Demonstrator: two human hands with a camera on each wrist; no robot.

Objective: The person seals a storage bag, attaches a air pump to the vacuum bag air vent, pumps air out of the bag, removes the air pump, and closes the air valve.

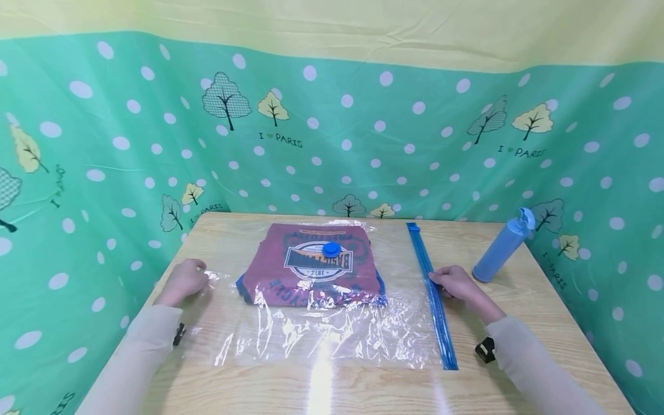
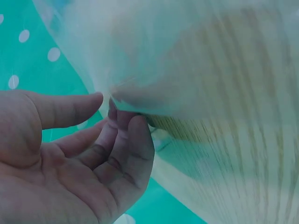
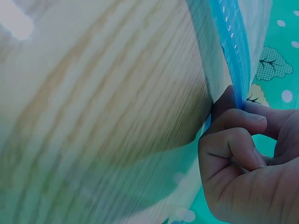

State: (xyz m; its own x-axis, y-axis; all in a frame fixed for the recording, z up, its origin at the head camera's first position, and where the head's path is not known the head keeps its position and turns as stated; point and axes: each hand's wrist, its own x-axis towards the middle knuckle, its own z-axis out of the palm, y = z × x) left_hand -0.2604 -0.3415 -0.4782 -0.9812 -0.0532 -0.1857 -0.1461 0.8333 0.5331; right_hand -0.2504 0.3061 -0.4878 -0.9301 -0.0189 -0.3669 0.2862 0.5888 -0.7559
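A clear vacuum storage bag [image 1: 295, 334] lies flat on the table, its blue zip strip [image 1: 441, 325] along the right side. A folded maroon shirt [image 1: 264, 259] with a printed badge shows through it, under a round blue valve [image 1: 332, 249]. At the bag's left edge, my left hand [image 1: 185, 281] holds the plastic by its fingertips; in the left wrist view the film bunches at the fingers [image 2: 135, 140]. My right hand [image 1: 456, 282] pinches the zip strip near its middle, other fingers curled in the right wrist view. A blue slider [image 1: 413, 228] sits at the strip's far end.
A blue hand pump [image 1: 500, 251] stands tilted in the view on the right of the wooden table [image 1: 384, 395], beyond my right hand. A green dotted curtain [image 1: 353, 150] closes off the back and both sides.
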